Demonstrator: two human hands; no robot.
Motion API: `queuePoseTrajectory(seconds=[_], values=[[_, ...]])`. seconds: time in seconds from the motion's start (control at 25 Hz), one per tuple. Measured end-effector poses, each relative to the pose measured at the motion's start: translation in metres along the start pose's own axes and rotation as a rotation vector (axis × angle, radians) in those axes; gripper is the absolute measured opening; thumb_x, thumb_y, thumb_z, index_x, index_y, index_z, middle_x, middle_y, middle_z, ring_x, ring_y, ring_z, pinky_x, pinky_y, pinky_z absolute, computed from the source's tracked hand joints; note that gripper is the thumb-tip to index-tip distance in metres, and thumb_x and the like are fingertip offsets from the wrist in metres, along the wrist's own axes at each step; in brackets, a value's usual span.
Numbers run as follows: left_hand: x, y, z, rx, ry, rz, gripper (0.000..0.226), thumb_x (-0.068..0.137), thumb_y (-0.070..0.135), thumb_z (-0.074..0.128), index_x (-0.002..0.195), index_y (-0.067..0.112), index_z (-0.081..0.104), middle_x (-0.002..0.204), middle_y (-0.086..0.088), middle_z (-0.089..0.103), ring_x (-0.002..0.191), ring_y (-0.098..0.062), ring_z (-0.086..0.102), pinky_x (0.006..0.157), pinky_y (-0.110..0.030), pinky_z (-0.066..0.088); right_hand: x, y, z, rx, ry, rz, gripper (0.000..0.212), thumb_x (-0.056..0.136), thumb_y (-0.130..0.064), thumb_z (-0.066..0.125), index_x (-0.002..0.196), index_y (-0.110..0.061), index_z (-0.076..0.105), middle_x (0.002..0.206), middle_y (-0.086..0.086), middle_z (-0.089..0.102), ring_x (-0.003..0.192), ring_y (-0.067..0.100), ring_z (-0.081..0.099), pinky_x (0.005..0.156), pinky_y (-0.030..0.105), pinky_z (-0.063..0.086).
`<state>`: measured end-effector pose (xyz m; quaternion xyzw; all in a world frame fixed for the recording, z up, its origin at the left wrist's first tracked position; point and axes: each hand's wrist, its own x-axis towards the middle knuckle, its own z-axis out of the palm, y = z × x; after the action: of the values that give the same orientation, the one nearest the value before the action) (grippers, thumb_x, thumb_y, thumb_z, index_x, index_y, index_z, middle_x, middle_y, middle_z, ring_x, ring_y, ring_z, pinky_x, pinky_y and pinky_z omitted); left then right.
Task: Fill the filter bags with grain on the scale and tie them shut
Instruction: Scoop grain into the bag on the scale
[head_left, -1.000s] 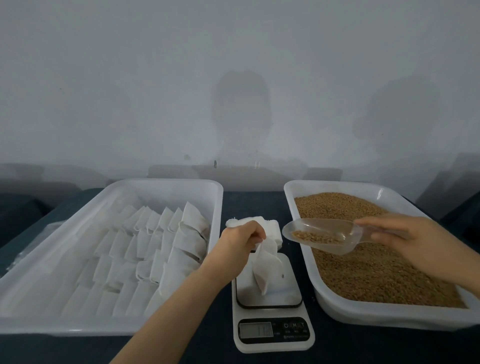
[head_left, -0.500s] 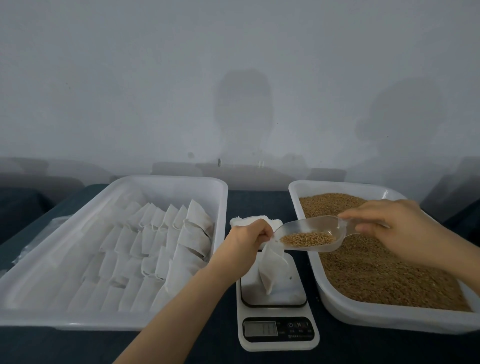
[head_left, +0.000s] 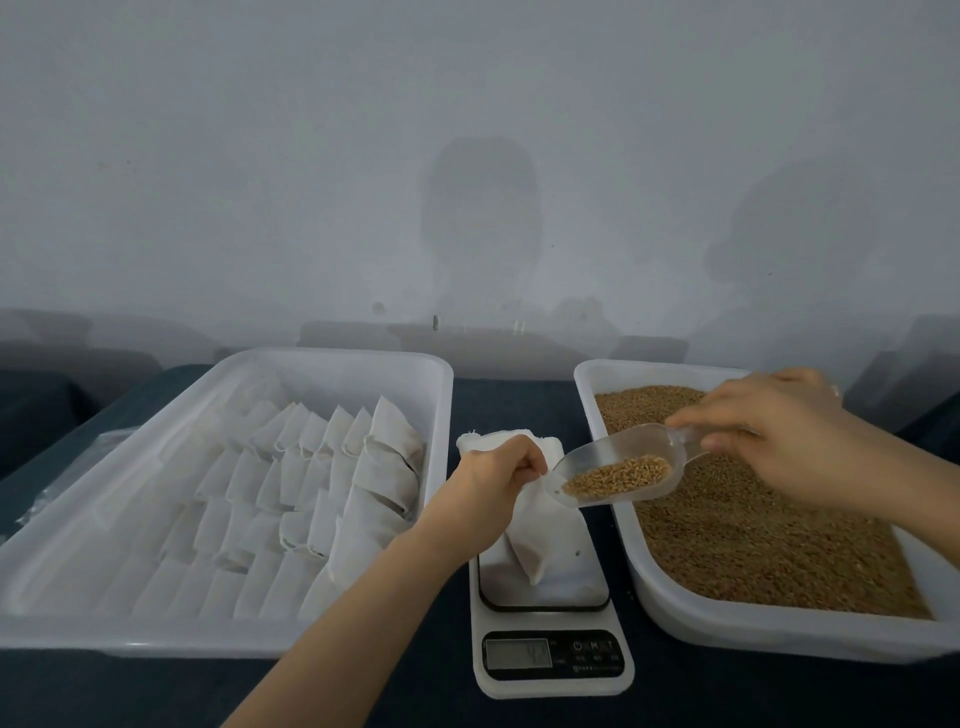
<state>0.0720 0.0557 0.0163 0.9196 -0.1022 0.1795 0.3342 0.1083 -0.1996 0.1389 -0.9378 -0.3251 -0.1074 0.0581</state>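
Note:
My left hand (head_left: 497, 475) pinches the top of a white filter bag (head_left: 535, 540) that stands on the white kitchen scale (head_left: 550, 639). In my right hand (head_left: 779, 436) is the handle of a clear plastic scoop (head_left: 618, 470), tilted down to the left with brown grain inside. The scoop's lip touches the bag's mouth beside my left fingers. The grain tray (head_left: 727, 621) on the right is full of brown grain (head_left: 753, 540).
A large white tray (head_left: 431, 415) on the left holds several rows of filled white bags (head_left: 311, 483). A stack of empty filter bags (head_left: 493, 439) lies behind my left hand. Everything sits on a dark blue table against a pale wall.
My right hand has carried the scoop left from over the grain tray to the bag's mouth and tilted it down. My left hand keeps its hold on the bag.

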Motion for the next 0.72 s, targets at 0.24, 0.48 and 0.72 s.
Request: queuePoseTrajectory(seconds=[0.24,0.48,0.72], values=[[-0.001,0.0,-0.001,-0.027,-0.009,0.009,0.015,0.1,0.012,0.046,0.107,0.01,0.06,0.101,-0.002,0.065,0.073,0.005,0.05,0.07,0.001,0.038,0.01,-0.008,-0.003,-0.065,-0.022,-0.018,0.027,0.09,-0.033,0.055,0.109,-0.053,0.057,0.09,-0.027,0.057,0.096,-0.003,0.044,0.09,0.022,0.008],[-0.001,0.002,-0.002,-0.061,-0.016,-0.004,0.015,0.1,0.013,0.046,0.105,0.012,0.06,0.094,0.009,0.058,0.073,0.004,0.051,0.069,0.0,0.039,0.016,-0.015,-0.004,-0.18,-0.05,-0.03,0.028,0.094,-0.033,0.051,0.115,-0.05,0.057,0.098,-0.021,0.058,0.102,0.001,0.046,0.096,0.028,0.008],[-0.001,0.002,-0.002,-0.062,-0.018,-0.003,0.015,0.1,0.01,0.046,0.106,0.01,0.06,0.092,0.008,0.058,0.073,0.004,0.051,0.069,0.001,0.038,0.022,-0.022,-0.011,-0.26,-0.079,-0.056,0.028,0.096,-0.031,0.047,0.115,-0.05,0.056,0.096,-0.017,0.061,0.1,0.005,0.048,0.097,0.032,0.01]])
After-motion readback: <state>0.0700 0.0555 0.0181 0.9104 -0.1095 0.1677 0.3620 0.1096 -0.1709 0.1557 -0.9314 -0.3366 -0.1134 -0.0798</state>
